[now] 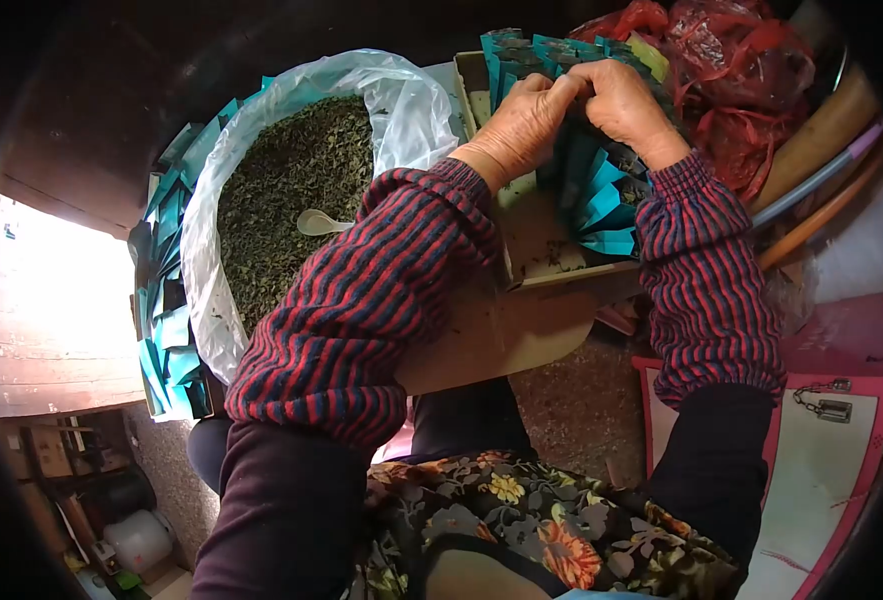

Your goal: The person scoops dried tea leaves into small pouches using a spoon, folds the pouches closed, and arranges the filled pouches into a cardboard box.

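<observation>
My left hand and my right hand meet fingertip to fingertip over a shallow cardboard box. Both are closed in a pinch at the top of a teal packet, which hangs dark and blurred below them; its upper edge is hidden by my fingers. Other teal packets stand packed in the box around it. Left of my left forearm, a clear plastic bag lies open, full of dried dark-green leaves. A white spoon rests on the leaves.
More teal packets line the far left side of the leaf bag. Red plastic bags sit at the back right, near a blue hose and an orange hose. A pink-edged white panel stands at lower right.
</observation>
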Action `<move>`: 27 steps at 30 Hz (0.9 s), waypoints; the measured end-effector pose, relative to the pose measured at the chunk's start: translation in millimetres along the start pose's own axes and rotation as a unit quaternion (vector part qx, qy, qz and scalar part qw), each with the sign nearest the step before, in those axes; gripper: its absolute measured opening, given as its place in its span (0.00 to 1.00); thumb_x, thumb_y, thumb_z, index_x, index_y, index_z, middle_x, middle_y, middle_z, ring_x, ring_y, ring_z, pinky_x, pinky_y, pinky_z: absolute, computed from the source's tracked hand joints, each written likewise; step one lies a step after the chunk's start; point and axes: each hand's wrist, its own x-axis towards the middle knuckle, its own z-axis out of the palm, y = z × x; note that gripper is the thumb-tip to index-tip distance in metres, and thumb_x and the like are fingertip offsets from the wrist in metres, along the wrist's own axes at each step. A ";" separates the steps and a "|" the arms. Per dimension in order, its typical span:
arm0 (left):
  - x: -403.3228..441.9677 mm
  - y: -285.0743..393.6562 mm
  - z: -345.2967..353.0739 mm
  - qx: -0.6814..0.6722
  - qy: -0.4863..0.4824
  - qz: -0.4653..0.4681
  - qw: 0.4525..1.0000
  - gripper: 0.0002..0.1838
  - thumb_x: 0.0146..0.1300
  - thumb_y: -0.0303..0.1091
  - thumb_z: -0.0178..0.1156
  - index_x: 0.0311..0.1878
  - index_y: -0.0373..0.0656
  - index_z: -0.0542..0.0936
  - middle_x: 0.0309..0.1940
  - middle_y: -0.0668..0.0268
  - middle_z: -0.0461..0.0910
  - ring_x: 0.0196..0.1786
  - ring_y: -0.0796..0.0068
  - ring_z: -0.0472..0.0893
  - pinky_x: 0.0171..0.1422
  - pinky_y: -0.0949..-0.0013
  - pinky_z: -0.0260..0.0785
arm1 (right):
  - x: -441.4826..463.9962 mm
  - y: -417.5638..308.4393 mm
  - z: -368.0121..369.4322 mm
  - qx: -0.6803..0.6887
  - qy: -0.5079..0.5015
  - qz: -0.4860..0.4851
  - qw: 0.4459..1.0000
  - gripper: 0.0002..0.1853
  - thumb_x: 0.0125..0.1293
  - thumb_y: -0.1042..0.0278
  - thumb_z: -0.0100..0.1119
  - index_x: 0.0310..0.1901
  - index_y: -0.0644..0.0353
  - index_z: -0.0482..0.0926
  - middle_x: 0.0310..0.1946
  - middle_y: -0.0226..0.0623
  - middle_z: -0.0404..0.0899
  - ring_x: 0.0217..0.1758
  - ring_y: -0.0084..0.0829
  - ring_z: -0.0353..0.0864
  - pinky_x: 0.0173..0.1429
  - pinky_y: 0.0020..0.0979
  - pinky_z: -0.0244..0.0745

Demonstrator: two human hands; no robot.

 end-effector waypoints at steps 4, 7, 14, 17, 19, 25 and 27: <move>-0.4 0.8 -3.7 0.005 0.003 0.012 1.000 0.27 0.46 0.14 0.56 0.53 0.45 0.68 0.42 0.57 0.78 0.47 0.50 0.75 0.52 0.57 0.70 | -1.7 -1.2 5.8 -0.031 -0.007 0.043 0.999 0.08 0.49 0.75 0.57 0.32 0.58 0.82 0.33 0.47 0.81 0.41 0.50 0.80 0.48 0.46 0.71; -0.9 -0.4 -2.0 -0.004 -0.007 -0.001 1.000 0.27 0.47 0.16 0.58 0.53 0.45 0.68 0.42 0.57 0.78 0.48 0.51 0.75 0.53 0.57 0.70 | -4.7 -3.1 5.7 -0.131 0.006 0.017 0.991 0.08 0.50 0.74 0.56 0.33 0.60 0.82 0.32 0.49 0.81 0.40 0.52 0.80 0.43 0.43 0.72; -4.1 -5.5 -7.7 -0.016 0.010 0.012 1.000 0.26 0.48 0.19 0.61 0.54 0.44 0.69 0.46 0.56 0.76 0.51 0.50 0.74 0.57 0.57 0.68 | -9.5 -9.2 5.4 -0.188 0.013 0.010 0.982 0.07 0.49 0.73 0.58 0.30 0.60 0.82 0.30 0.46 0.81 0.39 0.48 0.79 0.50 0.43 0.67; -5.0 -9.1 -5.4 -0.019 0.015 0.005 1.000 0.27 0.48 0.20 0.61 0.54 0.42 0.69 0.48 0.55 0.75 0.53 0.49 0.73 0.58 0.57 0.67 | -13.9 -13.2 3.6 -0.203 0.025 -0.017 0.979 0.05 0.49 0.74 0.57 0.28 0.61 0.80 0.28 0.46 0.80 0.38 0.47 0.79 0.49 0.42 0.65; -5.4 -10.4 -5.8 -0.014 0.005 0.009 1.000 0.27 0.47 0.21 0.60 0.54 0.42 0.69 0.48 0.54 0.75 0.54 0.48 0.72 0.59 0.56 0.66 | -15.0 -15.3 3.8 -0.226 0.026 -0.045 0.973 0.06 0.53 0.74 0.55 0.28 0.56 0.82 0.28 0.45 0.81 0.39 0.45 0.80 0.51 0.46 0.66; -4.9 -8.1 -6.7 -0.003 -0.011 0.013 1.000 0.31 0.44 0.22 0.59 0.57 0.42 0.69 0.52 0.54 0.74 0.56 0.47 0.71 0.61 0.56 0.65 | -24.5 -17.8 -3.2 -0.209 0.029 -0.059 0.976 0.06 0.53 0.74 0.54 0.27 0.57 0.82 0.25 0.46 0.80 0.36 0.46 0.80 0.48 0.43 0.69; -6.3 -7.4 -5.0 0.002 -0.016 0.008 1.000 0.32 0.44 0.21 0.58 0.58 0.42 0.69 0.53 0.55 0.73 0.57 0.48 0.70 0.61 0.56 0.64 | -25.9 -13.4 -4.9 -0.203 0.028 -0.068 0.976 0.06 0.53 0.74 0.54 0.26 0.57 0.82 0.25 0.46 0.80 0.35 0.47 0.80 0.46 0.43 0.70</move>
